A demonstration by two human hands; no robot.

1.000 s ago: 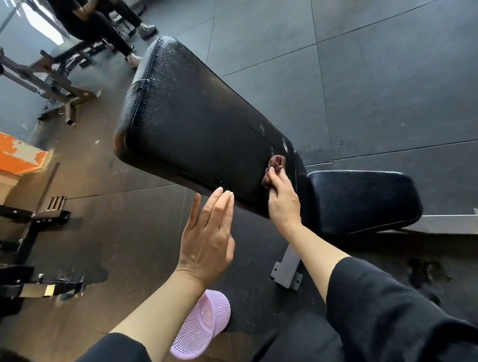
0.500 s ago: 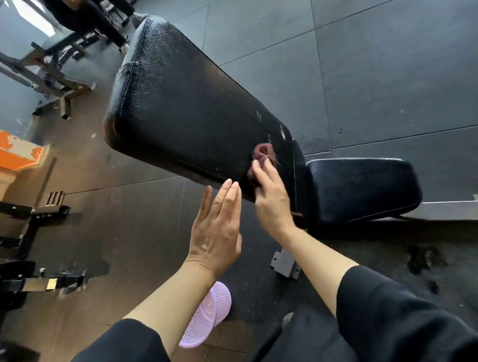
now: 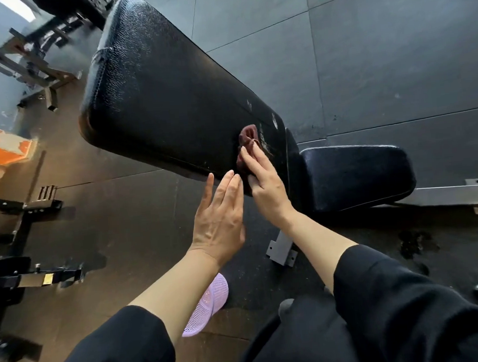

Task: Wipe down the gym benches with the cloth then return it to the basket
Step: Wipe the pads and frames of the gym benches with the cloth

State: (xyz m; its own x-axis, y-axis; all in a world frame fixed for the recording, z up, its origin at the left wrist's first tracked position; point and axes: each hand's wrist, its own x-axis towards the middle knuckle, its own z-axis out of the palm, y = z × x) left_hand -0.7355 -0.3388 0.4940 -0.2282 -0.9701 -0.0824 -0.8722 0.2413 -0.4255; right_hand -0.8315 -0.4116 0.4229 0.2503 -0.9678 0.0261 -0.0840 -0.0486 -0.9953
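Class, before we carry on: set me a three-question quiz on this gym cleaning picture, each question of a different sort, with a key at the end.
1. True or false: the right hand presses the dark red crumpled cloth against the black padded backrest of the gym bench.
2. Multiple choice: the left hand is (a) gripping the cloth, (b) open with straight fingers, holding nothing, (c) inside the basket.
3. Fill in: the lilac mesh plastic basket lies on the ____, below the left forearm.

Key: 1 true; 2 b; 3 floor.
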